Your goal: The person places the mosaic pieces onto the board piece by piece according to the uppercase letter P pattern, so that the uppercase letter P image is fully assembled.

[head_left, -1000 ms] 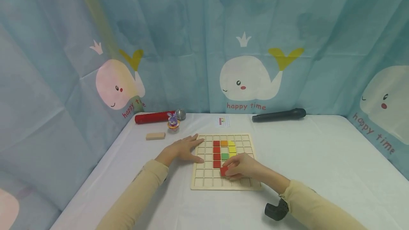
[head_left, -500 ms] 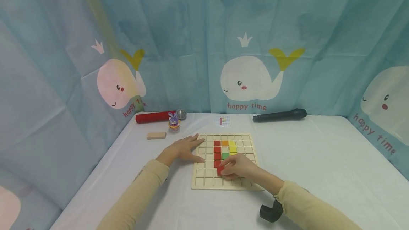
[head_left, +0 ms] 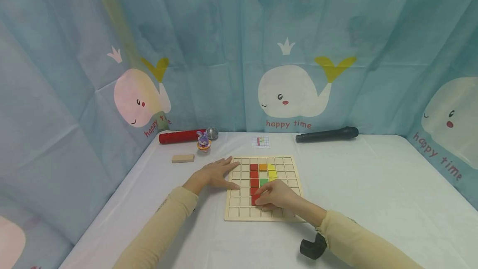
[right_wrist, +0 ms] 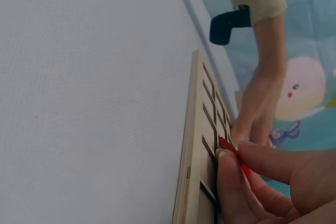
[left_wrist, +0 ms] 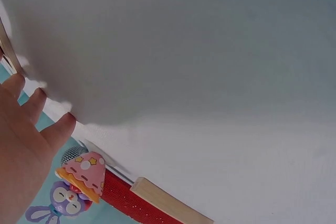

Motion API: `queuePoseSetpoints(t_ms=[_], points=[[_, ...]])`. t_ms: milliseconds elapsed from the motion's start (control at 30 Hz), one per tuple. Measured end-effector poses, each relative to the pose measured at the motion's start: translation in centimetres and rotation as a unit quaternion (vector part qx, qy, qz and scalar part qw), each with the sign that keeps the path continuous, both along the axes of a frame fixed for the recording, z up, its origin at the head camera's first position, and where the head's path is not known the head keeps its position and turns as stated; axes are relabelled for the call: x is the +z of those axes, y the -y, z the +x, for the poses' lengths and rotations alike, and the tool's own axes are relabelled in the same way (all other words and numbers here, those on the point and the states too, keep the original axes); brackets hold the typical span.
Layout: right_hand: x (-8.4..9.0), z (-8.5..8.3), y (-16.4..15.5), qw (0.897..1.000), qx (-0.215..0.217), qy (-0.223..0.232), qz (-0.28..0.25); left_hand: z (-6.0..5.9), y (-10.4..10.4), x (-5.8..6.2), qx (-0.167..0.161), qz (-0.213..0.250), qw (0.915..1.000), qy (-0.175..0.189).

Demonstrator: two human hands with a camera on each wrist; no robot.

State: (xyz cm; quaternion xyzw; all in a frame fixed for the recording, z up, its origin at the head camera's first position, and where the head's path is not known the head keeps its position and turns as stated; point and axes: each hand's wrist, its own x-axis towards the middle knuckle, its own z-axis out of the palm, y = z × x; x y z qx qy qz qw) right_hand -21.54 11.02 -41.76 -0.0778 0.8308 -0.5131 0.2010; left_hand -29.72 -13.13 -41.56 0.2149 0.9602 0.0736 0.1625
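In the head view, a wooden grid board (head_left: 233, 211) lies on the table. My right hand (head_left: 278, 194) pinches a red square tile (head_left: 255, 200) between thumb and fingers, at the lower end of a column of red tiles (head_left: 254, 174). The right wrist view shows that red tile (right_wrist: 227, 145) tilted over the grid; whether it sits fully in its cell I cannot tell. Beside the column lie an orange tile (head_left: 263, 167), a green tile (head_left: 263, 182) and yellow tiles (head_left: 272, 174), partly hidden by the hand. My left hand (head_left: 214, 174) rests with spread fingers on the board's left edge.
A small pattern card (head_left: 261, 142) lies behind the board. Farther back are a red microphone (head_left: 183, 136) and a black microphone (head_left: 326, 135). A purple rabbit figure (head_left: 203, 141) and a wooden block (head_left: 183, 158) stand at left. A blue curtain (head_left: 224, 74) encloses the table.
My right hand has moved a little left with the red tile, bringing it in line below the red column. The left hand has stayed on the board's edge.
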Motion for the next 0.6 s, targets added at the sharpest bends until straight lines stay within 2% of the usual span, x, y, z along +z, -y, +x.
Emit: queuePoseSetpoints(t_ms=[167,600], points=[[0.22,0.04,0.12,1.0,-0.001,-0.004,0.007,0.03,-0.03,-0.04,-0.005,0.008,1.0,0.002],[-0.11,-0.34,-0.3,0.999,-0.003,0.03,-0.033,-0.05,0.15,0.08,-0.009,0.022,0.9997,0.008]])
